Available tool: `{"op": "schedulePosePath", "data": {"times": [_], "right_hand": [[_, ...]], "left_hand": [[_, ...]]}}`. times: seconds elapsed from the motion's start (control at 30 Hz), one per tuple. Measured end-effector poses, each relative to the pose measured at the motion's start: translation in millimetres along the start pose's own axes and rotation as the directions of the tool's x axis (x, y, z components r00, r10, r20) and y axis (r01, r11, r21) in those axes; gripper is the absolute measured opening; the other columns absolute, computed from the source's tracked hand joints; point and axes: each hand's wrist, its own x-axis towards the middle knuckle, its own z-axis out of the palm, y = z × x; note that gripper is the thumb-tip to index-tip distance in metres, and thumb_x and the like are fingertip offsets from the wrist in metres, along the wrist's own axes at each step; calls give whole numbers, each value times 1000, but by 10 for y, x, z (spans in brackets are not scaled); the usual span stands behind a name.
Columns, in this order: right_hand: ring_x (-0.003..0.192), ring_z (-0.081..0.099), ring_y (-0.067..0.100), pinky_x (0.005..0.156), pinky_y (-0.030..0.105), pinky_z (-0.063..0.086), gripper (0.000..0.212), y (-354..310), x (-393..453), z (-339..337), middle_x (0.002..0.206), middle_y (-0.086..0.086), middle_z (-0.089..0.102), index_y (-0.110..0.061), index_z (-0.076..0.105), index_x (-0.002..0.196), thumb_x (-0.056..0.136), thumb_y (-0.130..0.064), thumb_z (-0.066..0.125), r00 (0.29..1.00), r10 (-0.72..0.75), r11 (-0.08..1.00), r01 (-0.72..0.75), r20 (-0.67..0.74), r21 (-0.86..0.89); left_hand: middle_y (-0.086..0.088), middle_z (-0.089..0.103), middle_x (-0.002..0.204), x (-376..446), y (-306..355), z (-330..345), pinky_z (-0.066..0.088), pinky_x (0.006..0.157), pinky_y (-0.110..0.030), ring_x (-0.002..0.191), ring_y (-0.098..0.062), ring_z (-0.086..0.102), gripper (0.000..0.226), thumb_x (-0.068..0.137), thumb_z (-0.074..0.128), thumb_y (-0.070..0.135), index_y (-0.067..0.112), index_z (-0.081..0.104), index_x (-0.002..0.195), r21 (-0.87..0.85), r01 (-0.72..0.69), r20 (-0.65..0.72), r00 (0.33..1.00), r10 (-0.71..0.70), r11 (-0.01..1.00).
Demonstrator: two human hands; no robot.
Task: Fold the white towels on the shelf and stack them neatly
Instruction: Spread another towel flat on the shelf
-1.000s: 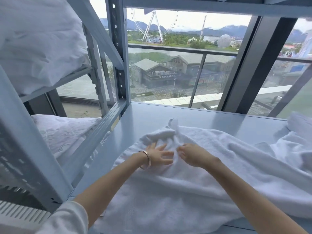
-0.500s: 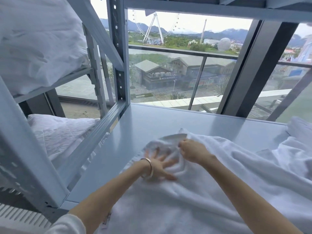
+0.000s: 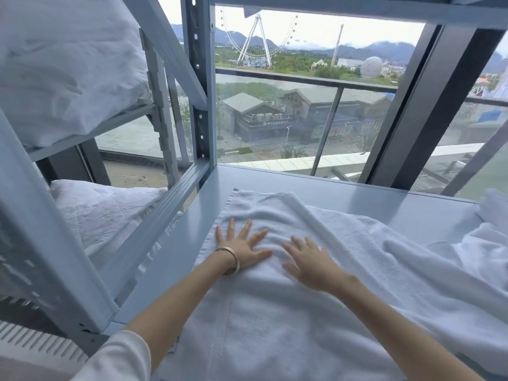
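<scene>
You press your left hand [image 3: 243, 247] and right hand [image 3: 310, 264], each grip spread flat with fingers apart, onto the white towel [image 3: 275, 312] lying on the shelf [image 3: 357, 199], apparently smoothing it for folding.

Past the glass in front of me a Ferris wheel [image 3: 258, 37] stands against misty mountains, with a white dome [image 3: 371, 67] off to its right. Below them sits a grey-roofed building [image 3: 264, 116] behind a balcony railing [image 3: 327, 141]. To my left, white pillows [image 3: 63, 64] lie on the neighbouring rack, one level above another. A gold bangle [image 3: 232, 259] circles my wrist, and a white sleeve [image 3: 118, 358] covers my upper arm.
</scene>
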Motion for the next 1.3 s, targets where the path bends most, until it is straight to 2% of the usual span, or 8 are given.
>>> {"op": "schedulePosePath", "data": {"times": [0.17,0.43,0.6,0.77,0.87,1.0,1.13,1.3], "right_hand": [[143,-16,28,108,65,-6,61,-153,172,148,157,-6,-13,-34,0,149,96,-56,20,999,-35,999,35,19,2],[144,-10,30,109,61,0,60,-436,160,101,158,4,-4,-22,13,150,98,-51,22,997,-28,997,22,-75,-79],[145,-10,24,113,57,-8,117,-467,206,309,158,0,-7,-23,-2,150,54,-83,-28,993,-82,997,82,-85,-2],[145,1,26,115,50,3,58,-413,92,86,158,5,2,-18,18,149,99,-46,29,990,-129,991,126,-65,-44],[139,23,22,113,43,16,45,-241,-402,165,153,2,24,-20,35,141,99,-36,31,986,-97,994,89,-138,-58],[145,8,17,115,40,9,76,-123,-659,367,158,-3,11,-22,23,148,81,-52,1,985,-146,982,155,-91,107],[127,46,17,101,21,34,29,115,-854,245,130,2,56,-15,64,118,93,-19,50,952,-9,907,137,-305,399],[96,61,19,72,25,46,16,623,-1310,254,100,-6,66,-18,72,94,83,-13,61,901,155,975,-74,-405,210]], "left_hand": [[4,-16,157,-44,-16,-103,-12,109,-62,142,-33,-18,64,92,15,64,39,-7,147,25,91,-11,996,-91,996],[10,-19,155,-274,-311,64,-14,110,-59,142,-25,-21,71,82,16,78,50,-4,144,-50,75,-59,995,-78,996],[7,-19,156,-386,-176,127,-13,107,-65,143,-29,-19,60,96,13,56,35,-8,148,37,91,-73,993,-88,995],[14,-21,154,-586,-426,208,-10,108,-62,143,-22,-20,60,94,11,61,41,-8,147,-6,85,-64,994,-85,996],[12,-23,154,-639,-514,133,-8,108,-64,143,-24,-19,62,94,12,62,39,-10,147,56,113,20,993,-115,992],[9,-17,156,-705,81,110,-8,108,-63,144,-23,-16,65,96,14,56,27,-7,150,102,-44,-60,997,50,994],[15,-18,155,-648,579,318,-10,109,-64,143,-18,-20,68,90,4,65,32,-9,148,76,-309,-28,950,312,948],[19,-29,146,-527,556,384,-11,105,-66,143,-20,-21,120,39,-35,82,36,-10,148,126,-337,3,941,339,933]]}}
